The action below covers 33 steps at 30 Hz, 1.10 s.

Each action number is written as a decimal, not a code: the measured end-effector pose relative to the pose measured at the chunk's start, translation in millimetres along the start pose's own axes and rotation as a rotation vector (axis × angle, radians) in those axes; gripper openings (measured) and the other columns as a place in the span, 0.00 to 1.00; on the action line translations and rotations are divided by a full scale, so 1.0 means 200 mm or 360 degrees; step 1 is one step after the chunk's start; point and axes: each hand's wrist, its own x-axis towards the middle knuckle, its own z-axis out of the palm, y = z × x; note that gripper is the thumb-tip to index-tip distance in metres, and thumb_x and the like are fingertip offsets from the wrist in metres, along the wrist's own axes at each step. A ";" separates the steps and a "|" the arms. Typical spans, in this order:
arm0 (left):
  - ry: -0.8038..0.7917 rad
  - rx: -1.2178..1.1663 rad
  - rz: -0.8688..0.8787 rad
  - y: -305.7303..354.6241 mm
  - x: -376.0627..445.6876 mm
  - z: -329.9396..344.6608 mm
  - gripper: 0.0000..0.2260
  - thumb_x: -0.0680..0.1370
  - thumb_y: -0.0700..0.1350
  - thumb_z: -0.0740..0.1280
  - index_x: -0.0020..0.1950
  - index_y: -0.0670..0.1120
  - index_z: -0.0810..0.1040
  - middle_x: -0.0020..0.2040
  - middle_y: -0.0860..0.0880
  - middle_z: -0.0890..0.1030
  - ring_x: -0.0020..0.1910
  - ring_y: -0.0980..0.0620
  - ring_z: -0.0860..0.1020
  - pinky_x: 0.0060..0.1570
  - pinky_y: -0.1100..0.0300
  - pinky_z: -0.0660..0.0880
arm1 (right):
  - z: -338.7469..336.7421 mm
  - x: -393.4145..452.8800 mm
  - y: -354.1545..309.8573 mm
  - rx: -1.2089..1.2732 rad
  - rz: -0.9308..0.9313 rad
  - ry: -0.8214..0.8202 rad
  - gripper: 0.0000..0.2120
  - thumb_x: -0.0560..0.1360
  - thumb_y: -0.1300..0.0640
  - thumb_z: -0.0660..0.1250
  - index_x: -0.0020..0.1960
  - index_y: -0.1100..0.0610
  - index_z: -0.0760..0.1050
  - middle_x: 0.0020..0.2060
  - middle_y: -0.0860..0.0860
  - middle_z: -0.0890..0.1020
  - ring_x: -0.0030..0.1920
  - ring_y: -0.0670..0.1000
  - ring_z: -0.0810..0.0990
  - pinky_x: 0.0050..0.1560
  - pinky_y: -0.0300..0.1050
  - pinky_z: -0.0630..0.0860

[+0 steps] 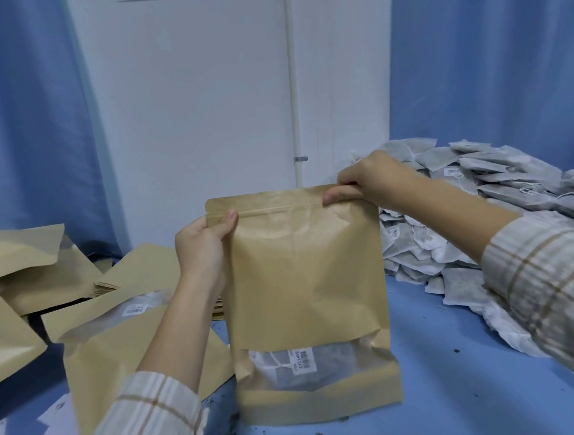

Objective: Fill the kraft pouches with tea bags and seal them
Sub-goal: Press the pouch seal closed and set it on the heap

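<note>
Both hands are pinching the top seal strip of the kraft pouch [306,284]: the left hand [202,244] at its left corner, the right hand [368,180] near its right. The pouch is standing upright on the blue counter [464,392], its window showing what are probably tea bags [290,368], blurred behind film. More loose tea bags [483,202] are lying piled to the right.

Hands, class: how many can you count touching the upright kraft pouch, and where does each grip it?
2. The left hand pinches the kraft pouch at its top left corner, on the zip line. The right hand pinches the top right edge. No other hands are visible.
</note>
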 end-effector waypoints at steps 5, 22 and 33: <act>-0.0153 0.0125 0.0046 -0.01 -0.04 0.08 0.09 0.76 0.42 0.69 0.36 0.43 0.78 0.34 0.48 0.79 0.35 0.51 0.75 0.38 0.58 0.70 | 0.02 0.06 -0.14 -0.0091 -0.0081 0.0021 0.20 0.70 0.34 0.61 0.43 0.50 0.78 0.34 0.45 0.75 0.41 0.47 0.73 0.41 0.42 0.66; -0.0092 0.0511 0.0262 0.04 -0.02 0.04 0.16 0.78 0.47 0.66 0.33 0.39 0.71 0.32 0.46 0.69 0.35 0.50 0.66 0.37 0.57 0.60 | 0.10 0.11 -0.30 0.0435 -0.0055 -0.0264 0.21 0.62 0.32 0.70 0.46 0.45 0.78 0.35 0.40 0.77 0.40 0.42 0.76 0.40 0.39 0.69; -0.0236 0.0971 0.0289 0.04 0.02 0.18 0.25 0.72 0.58 0.70 0.65 0.52 0.69 0.57 0.54 0.78 0.56 0.55 0.75 0.48 0.69 0.69 | -0.05 -0.06 0.13 0.1197 0.0271 -0.0052 0.03 0.70 0.51 0.73 0.38 0.46 0.81 0.30 0.37 0.82 0.31 0.36 0.79 0.30 0.26 0.71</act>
